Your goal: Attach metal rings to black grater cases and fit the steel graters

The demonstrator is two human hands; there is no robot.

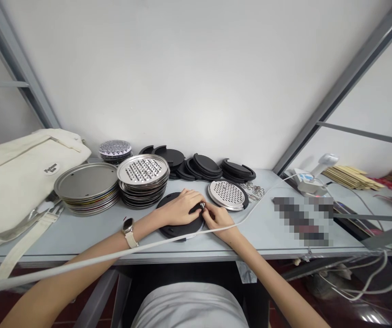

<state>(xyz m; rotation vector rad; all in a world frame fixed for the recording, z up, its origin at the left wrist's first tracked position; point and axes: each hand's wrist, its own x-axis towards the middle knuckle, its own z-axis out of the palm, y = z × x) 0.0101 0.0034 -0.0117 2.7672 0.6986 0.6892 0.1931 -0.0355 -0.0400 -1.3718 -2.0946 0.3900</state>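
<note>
Though half-hidden, left grip spread over black disc — right grip seemingly pinching metal bit

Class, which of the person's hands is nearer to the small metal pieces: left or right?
The right hand. It is at the black disc's right edge, left of the pieces; the left hand lies over the disc, farther left.

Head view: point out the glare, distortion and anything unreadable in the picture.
Head view: a soft bright patch on the wall, low at its middle; frame posts slant outward towards the top, probably wide-angle stretch; a pixelated block hides part of the right of the tabletop; the small metal pieces blend into a tangle, too small to tell apart.
</note>
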